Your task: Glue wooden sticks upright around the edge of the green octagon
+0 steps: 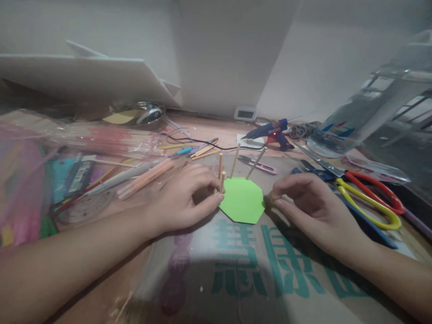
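Near the frame's centre, a flat lime-green octagonal board [242, 201] is sitting between the hands. The left hand [189, 195] is pinching a short, pale wooden stick [222, 181] at its left edge. The right hand's [313, 209] fingertips are meeting beside its right edge; whether they are gripping anything, I cannot tell. Steadying the board while pressing lightly should suit best.

I work in dim, greyish light, a darker band of shade running down the far wall [219, 54]. My left grip [192, 193] and right grip [310, 207] cast soft shadows on the near printed sheet [202, 252]. Glare streaks the plastic packaging [131, 139] at left, while the left and right edges blur and stretch.
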{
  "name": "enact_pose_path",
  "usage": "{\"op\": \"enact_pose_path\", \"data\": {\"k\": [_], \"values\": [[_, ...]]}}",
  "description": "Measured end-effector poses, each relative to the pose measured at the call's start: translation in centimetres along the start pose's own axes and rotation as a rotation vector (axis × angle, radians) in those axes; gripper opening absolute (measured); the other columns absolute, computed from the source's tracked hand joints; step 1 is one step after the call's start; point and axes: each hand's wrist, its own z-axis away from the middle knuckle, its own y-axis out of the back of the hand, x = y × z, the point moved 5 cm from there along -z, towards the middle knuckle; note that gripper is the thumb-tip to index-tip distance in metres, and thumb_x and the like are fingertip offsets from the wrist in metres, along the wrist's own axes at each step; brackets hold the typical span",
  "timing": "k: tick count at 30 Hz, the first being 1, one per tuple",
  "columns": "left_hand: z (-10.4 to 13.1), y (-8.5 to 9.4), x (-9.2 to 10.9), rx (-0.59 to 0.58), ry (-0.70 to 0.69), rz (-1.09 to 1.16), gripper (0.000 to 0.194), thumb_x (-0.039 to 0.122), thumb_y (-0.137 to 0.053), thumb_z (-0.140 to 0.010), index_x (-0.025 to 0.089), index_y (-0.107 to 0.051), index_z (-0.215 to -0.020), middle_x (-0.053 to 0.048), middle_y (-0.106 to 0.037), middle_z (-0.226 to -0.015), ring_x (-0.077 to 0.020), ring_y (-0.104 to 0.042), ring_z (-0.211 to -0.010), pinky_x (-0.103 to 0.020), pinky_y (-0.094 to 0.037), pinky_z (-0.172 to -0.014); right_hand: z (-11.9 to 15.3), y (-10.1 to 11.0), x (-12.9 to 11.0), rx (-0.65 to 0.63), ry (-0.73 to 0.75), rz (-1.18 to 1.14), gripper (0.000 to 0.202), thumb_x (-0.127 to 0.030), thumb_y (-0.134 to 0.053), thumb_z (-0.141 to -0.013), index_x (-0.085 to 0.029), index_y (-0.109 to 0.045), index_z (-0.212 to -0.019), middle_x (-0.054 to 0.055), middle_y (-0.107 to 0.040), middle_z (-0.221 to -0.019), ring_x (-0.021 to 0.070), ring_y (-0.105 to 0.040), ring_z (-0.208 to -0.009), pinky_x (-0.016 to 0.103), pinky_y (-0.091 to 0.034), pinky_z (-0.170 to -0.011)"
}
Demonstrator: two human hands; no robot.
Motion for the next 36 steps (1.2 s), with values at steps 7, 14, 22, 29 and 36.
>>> {"op": "enact_pose_path", "data": {"k": [7,14,22,29,36], "values": [[-0.05,0.00,-0.06,-0.011,0.008,-0.007,0.014,0.026,-0.059,-0.094,0.019,-0.066,-0.084,-0.002,-0.067,-0.084,-0.0183,-0.060,-0.082,-0.034,-0.042,-0.081,-0.10,-0.03,-0.10,-0.003,0.002,-0.002,0.012,-0.022,-0.063,-0.095,-0.024,-0.058,-0.106,0.003,-0.063,-0.091,0.0164,-0.066,-0.082,0.029,-0.059,-0.074],[-0.02,0.01,0.06,-0.003,-0.020,-0.015,0.014,0.026,-0.058,-0.095,0.019,-0.064,-0.085,-0.003,-0.067,-0.086,-0.0188,-0.060,-0.083,-0.034,-0.043,-0.080,0.25,-0.07,0.13,-0.066,0.067,0.078,0.014,-0.016,-0.057,-0.096,-0.026,-0.058,-0.107,0.003,-0.064,-0.097,0.0170,-0.066,-0.089,0.029,-0.056,-0.078],[-0.12,0.04,0.11,-0.008,-0.021,-0.026,0.016,0.028,-0.056,-0.095,0.019,-0.064,-0.084,-0.003,-0.069,-0.086,-0.0192,-0.061,-0.084,-0.035,-0.044,-0.080,0.13,-0.21,-0.06,-0.090,0.083,0.078,0.019,-0.011,-0.054,-0.096,-0.026,-0.058,-0.106,0.001,-0.064,-0.094,0.0162,-0.066,-0.087,0.030,-0.055,-0.079],[-0.02,0.05,0.01,-0.020,-0.013,-0.048,0.019,0.031,-0.055,-0.096,0.019,-0.066,-0.085,-0.004,-0.069,-0.086,-0.0199,-0.061,-0.085,-0.036,-0.045,-0.081,-0.15,-0.28,0.31,-0.026,0.027,0.042,0.013,-0.022,-0.064,-0.096,-0.025,-0.060,-0.107,0.003,-0.067,-0.098,0.0177,-0.067,-0.091,0.032,-0.057,-0.082],[-0.07,0.05,0.01,-0.027,0.000,-0.064,0.018,0.032,-0.055,-0.096,0.020,-0.066,-0.086,-0.004,-0.070,-0.087,-0.0200,-0.062,-0.085,-0.035,-0.046,-0.082,-0.09,-0.24,0.67,-0.034,0.002,0.075,0.012,-0.025,-0.064,-0.096,-0.025,-0.059,-0.107,0.004,-0.068,-0.097,0.0200,-0.068,-0.090,0.034,-0.058,-0.078]]}}
